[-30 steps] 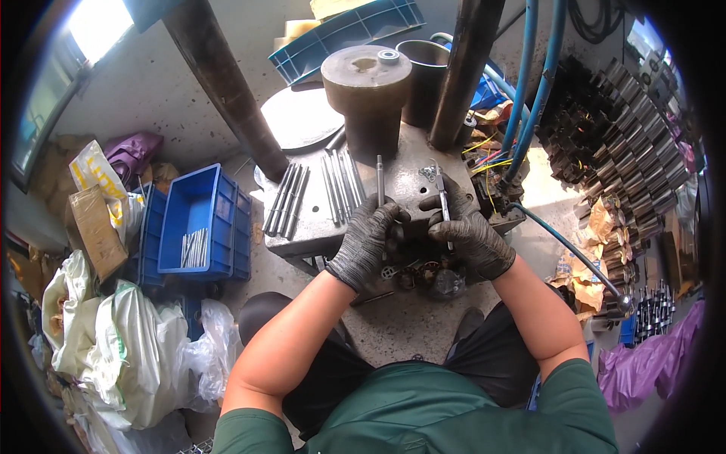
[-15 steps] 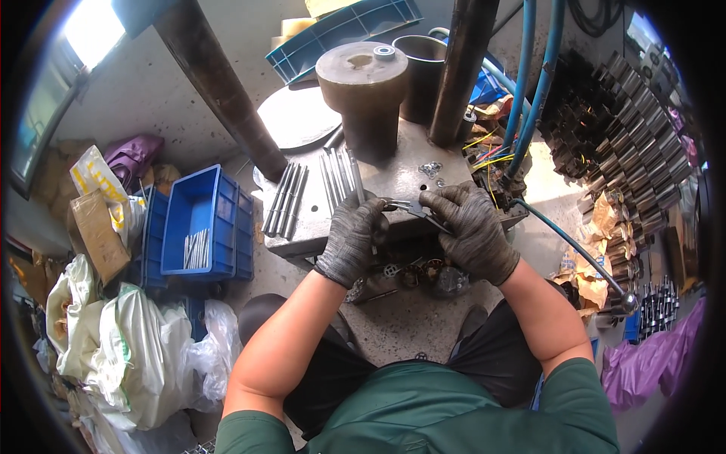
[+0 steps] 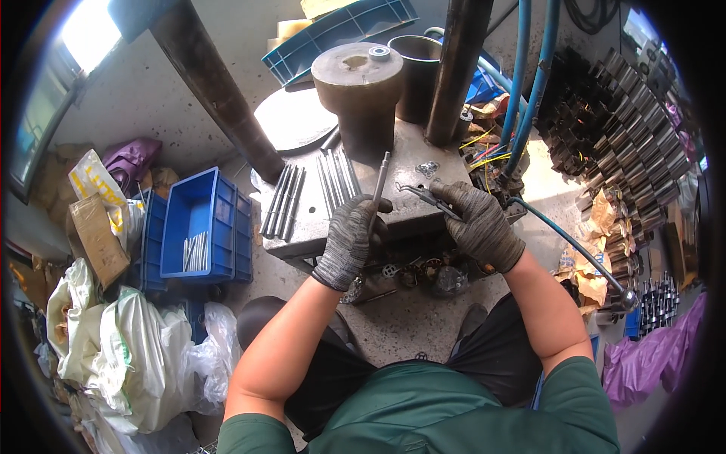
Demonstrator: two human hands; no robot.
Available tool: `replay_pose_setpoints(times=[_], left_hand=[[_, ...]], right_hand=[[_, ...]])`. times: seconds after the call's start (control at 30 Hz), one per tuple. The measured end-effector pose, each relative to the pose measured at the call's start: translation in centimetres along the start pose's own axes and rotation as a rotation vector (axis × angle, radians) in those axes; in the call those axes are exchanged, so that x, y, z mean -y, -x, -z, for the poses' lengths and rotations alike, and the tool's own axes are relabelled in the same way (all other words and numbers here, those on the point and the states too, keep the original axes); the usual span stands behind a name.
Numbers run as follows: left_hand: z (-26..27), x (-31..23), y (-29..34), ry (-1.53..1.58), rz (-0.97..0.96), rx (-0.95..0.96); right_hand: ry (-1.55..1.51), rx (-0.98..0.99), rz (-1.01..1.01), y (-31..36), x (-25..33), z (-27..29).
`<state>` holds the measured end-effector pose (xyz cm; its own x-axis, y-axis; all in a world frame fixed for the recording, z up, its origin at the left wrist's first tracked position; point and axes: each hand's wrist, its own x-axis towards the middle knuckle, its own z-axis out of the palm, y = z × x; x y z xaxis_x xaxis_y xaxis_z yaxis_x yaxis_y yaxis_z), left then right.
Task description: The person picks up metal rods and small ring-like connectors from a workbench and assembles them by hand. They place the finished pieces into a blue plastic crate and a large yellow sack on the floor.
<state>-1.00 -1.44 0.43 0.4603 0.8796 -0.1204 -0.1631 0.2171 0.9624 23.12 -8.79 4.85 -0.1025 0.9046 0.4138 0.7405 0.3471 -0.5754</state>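
In my gloved left hand [image 3: 349, 238] is a slim metal shaft [image 3: 383, 175], gripped near its lower part and standing nearly upright, its narrower tip pointing away from me. My right hand [image 3: 484, 227], also gloved, is closed around circlip pliers [image 3: 429, 198], whose jaws point left toward the shaft. At the jaw tips is what looks like a small retaining ring [image 3: 401, 186], apart from the shaft. Beyond the pliers, a small pile of retaining rings [image 3: 427, 169] lies on the metal table [image 3: 325, 227]. Two groups of similar shafts [image 3: 285, 203] lie to the left.
A heavy round metal block [image 3: 358, 72] with a bearing [image 3: 379, 53] on top rises behind, between two thick columns [image 3: 219, 87]. Blue crates [image 3: 227, 227] stand at left, one with shafts inside. Stacked metal tubes [image 3: 635, 129] and blue hoses [image 3: 535, 98] are at right.
My hands have moved apart. The shaft has come up more upright into view in my left hand, and the pliers have drawn slightly right, away from my left hand.
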Motion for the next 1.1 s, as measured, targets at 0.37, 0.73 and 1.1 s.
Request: replay_pose_setpoints(times=[0.37, 0.73, 1.1], left_hand=[[-0.3, -0.1, 0.3, -0.549, -0.270, 0.006], [-0.1, -1.1, 0.9, -0.267, -0.227, 0.167], [-1.6, -1.7, 1.1, -0.084, -0.044, 0.197]], right_hand=[[-0.285, 0.191, -0.232, -0.3, -1.6, 3.6], [-0.240, 0.417, -0.179, 0.0, -1.1, 4.5], [-0.217, 0.473, -0.049, 0.3, -0.5, 1.9]])
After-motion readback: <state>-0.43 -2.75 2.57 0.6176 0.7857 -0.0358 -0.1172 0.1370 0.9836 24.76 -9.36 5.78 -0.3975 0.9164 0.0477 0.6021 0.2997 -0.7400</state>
